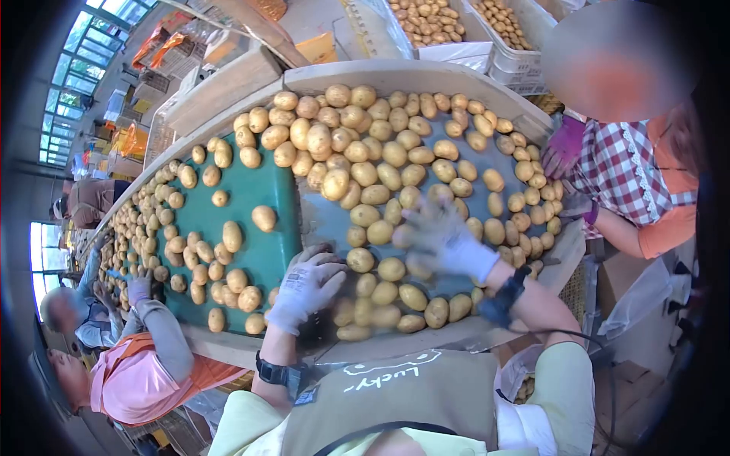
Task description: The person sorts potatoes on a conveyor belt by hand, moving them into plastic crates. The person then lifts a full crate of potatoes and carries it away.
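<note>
Potatoes (365, 173) lie heaped across a green belt (251, 190) that curves inside a pale wooden rim (395, 74). The left hand (306, 287), in a white glove, rests palm down at the near edge of the heap, its fingers (331, 267) loosely spread and gripping nothing that shows. The right hand (441, 239) (also white-gloved, and smeared by motion) hovers over the potatoes further in; whether its fingers are open or closed I cannot tell. A co-worker's purple glove (563, 146) reaches in at the far right, and crates (456, 52) of more potatoes stand beyond the belt
</note>
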{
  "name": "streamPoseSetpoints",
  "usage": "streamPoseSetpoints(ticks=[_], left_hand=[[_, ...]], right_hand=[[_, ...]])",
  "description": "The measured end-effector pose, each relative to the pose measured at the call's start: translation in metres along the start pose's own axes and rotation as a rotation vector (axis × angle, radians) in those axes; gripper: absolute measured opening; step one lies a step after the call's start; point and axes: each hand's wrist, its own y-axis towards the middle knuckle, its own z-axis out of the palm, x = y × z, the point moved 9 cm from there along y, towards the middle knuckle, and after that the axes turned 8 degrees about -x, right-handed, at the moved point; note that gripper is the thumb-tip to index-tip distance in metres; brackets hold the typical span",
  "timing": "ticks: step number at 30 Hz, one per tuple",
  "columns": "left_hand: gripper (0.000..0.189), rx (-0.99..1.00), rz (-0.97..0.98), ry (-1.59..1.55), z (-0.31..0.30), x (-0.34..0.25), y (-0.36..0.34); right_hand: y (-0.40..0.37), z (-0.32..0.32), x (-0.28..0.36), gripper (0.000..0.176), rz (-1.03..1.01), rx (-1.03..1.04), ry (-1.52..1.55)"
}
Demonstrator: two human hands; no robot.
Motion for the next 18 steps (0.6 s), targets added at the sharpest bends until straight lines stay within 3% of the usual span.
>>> streamPoseSetpoints(ticks=[2,4,7,10,12,14,16,18], left_hand=[[0.026,-0.010,-0.009,-0.006,-0.001,0.003,-0.002],[0.025,-0.036,-0.031,-0.024,-0.005,0.004,-0.002],[0.025,-0.020,-0.021,-0.028,-0.006,-0.004,0.004],[0.025,0.010,0.014,-0.052,-0.004,-0.009,0.008],[0.025,-0.035,0.004,-0.072,-0.009,-0.008,0.005],[0.024,-0.092,-0.004,-0.109,-0.015,-0.007,0.008],[0.023,-0.131,-0.087,-0.092,-0.025,0.003,0.007],[0.023,-0.155,-0.093,-0.107,-0.030,0.004,0.006]], right_hand=[[0.016,0.003,-0.086,0.068,0.281,0.146,-0.353],[0.031,-0.020,-0.122,0.071,0.443,-0.004,-0.466],[0.080,-0.021,-0.157,0.077,0.501,-0.133,-0.412],[0.125,0.035,-0.150,0.081,0.656,-0.028,-0.202],[0.137,0.037,-0.080,0.084,0.545,0.071,-0.191],[0.106,0.040,-0.027,0.082,0.121,-0.042,-0.184],[0.056,0.024,0.015,0.073,0.066,0.077,0.184],[0.005,0.010,0.020,0.056,-0.025,0.189,0.197]])
